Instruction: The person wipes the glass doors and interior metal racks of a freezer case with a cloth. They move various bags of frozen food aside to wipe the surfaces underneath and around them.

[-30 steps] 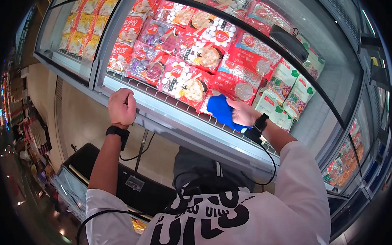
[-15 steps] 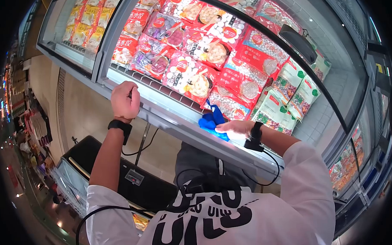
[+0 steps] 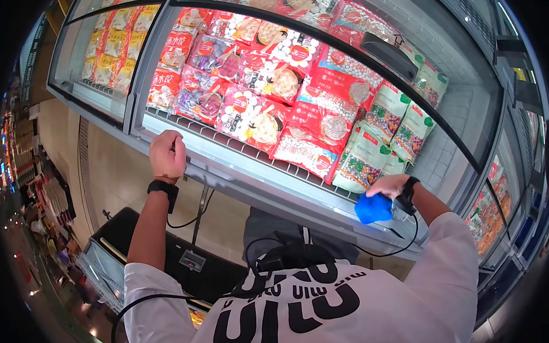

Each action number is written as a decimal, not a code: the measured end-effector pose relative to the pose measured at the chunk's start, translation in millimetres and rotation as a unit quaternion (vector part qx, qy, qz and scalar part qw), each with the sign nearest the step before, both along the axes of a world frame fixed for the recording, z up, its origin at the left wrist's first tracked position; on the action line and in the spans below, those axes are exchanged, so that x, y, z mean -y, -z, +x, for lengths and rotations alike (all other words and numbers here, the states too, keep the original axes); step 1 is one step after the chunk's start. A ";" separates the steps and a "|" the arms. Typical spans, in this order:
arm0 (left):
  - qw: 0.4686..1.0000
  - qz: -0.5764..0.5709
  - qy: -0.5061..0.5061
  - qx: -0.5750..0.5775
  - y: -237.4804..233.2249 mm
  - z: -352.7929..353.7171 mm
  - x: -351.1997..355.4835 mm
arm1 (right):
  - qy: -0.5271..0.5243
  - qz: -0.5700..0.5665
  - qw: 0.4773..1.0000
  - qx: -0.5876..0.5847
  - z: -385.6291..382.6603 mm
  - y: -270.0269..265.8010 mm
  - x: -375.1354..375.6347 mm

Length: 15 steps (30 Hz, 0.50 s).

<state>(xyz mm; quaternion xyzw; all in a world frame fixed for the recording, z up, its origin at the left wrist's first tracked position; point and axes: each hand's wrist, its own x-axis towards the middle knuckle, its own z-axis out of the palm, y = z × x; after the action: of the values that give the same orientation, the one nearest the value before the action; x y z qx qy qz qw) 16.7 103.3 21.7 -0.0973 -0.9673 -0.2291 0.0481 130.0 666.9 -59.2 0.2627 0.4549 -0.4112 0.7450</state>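
Observation:
My right hand (image 3: 387, 186) is closed on a bunched blue cloth (image 3: 373, 208) at the freezer's front ledge, beside the green and white bags (image 3: 360, 159). On the left, my left hand (image 3: 167, 156) rests with curled fingers at the front rim of the freezer (image 3: 226, 171); what it holds, if anything, is too small to name. Red and white frozen food bags (image 3: 248, 119) lie in rows behind the rim, on a wire rack. A dark-framed glass lid with a black handle (image 3: 389, 56) crosses over the bags.
Yellow bags (image 3: 108, 61) lie in the left freezer section. A black case (image 3: 211, 264) stands below the freezer at the lower left, near a clear bin (image 3: 99, 271). Black cables (image 3: 149, 292) hang around my body. Another freezer section with packages (image 3: 489, 218) is at the right.
My right hand has moved right along the front ledge with the blue cloth, which is now more bunched. My left hand stays at the rim, and the view has shifted slightly.

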 end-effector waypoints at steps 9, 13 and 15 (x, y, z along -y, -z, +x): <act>1.000 0.026 0.003 0.012 3.4 0.8 2.4 | 0.516 0.029 0.800 -0.304 -70.2 62.3 -78.7; 1.000 0.008 -0.002 0.023 -1.6 -0.1 1.1 | 0.254 0.315 0.692 -0.598 -56.8 137.6 -93.7; 0.999 0.015 -0.003 0.036 -0.1 0.8 0.5 | 0.244 0.339 0.685 -0.597 -64.9 88.1 -50.9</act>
<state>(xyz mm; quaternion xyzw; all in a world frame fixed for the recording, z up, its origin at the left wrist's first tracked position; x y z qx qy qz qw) 17.5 102.8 21.8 -0.0857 -0.9651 -0.2471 0.0157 65.1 717.8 -147.4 0.2981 0.8314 -0.4664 0.0494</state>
